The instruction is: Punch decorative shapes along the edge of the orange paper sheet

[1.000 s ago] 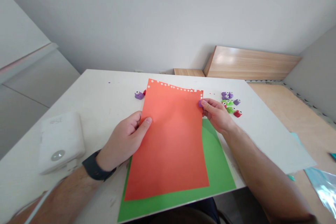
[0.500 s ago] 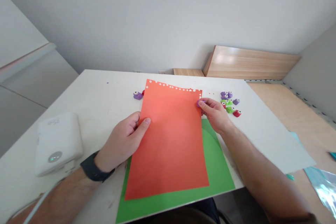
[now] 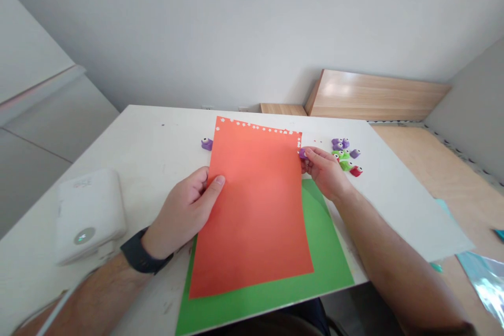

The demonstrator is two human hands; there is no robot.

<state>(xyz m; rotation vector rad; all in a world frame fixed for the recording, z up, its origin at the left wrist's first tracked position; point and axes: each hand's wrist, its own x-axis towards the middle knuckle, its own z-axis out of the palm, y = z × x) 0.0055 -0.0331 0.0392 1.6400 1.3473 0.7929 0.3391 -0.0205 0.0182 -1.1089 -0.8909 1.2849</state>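
An orange sheet of paper (image 3: 252,205) is held raised and tilted in front of me, with a row of small cut-out shapes, some like stars, along its top edge and upper right edge. My left hand (image 3: 191,202) pinches its left edge, thumb on the front and fingers behind. At the upper right edge, my right hand (image 3: 325,168) grips a small purple craft punch (image 3: 303,154) between thumb and fingers. The punch sits right at the paper's edge; whether the sheet is inside its slot I cannot tell. Some right fingers are hidden behind the paper.
A green board (image 3: 325,241) lies under the paper at the table's front edge. Several purple, green and red punches (image 3: 345,154) cluster at the right, and another purple punch (image 3: 206,144) lies behind the paper. A white device (image 3: 90,215) with a cable stands left on the white table (image 3: 157,152).
The purple punch has moved slightly right, outward from the sheet, and more of it shows. The paper's upper part has shifted a little left and up. My left hand keeps its hold.
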